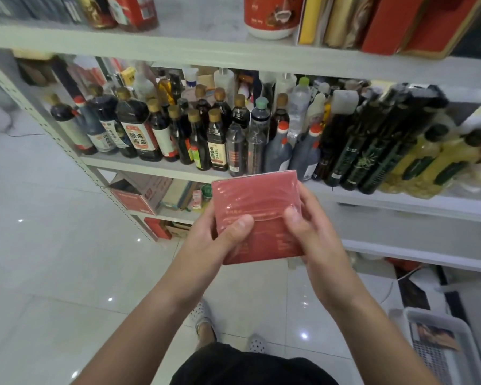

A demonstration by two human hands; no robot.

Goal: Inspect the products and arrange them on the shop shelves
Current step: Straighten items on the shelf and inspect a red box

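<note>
Your black clothes (pixel 247 365) sit at the very bottom, and your two arms reach out over the shiny white floor (pixel 53 259). Your left grip (pixel 217 240) and your right grip (pixel 314 234) both hold a flat red packet (pixel 257 195) wrapped in clear plastic, one on each side, with both thumbs pressed on its front. You hold the packet up in the air in front of the shelf (pixel 150 168) full of dark bottles (pixel 139 129), and it does not touch them.
</note>
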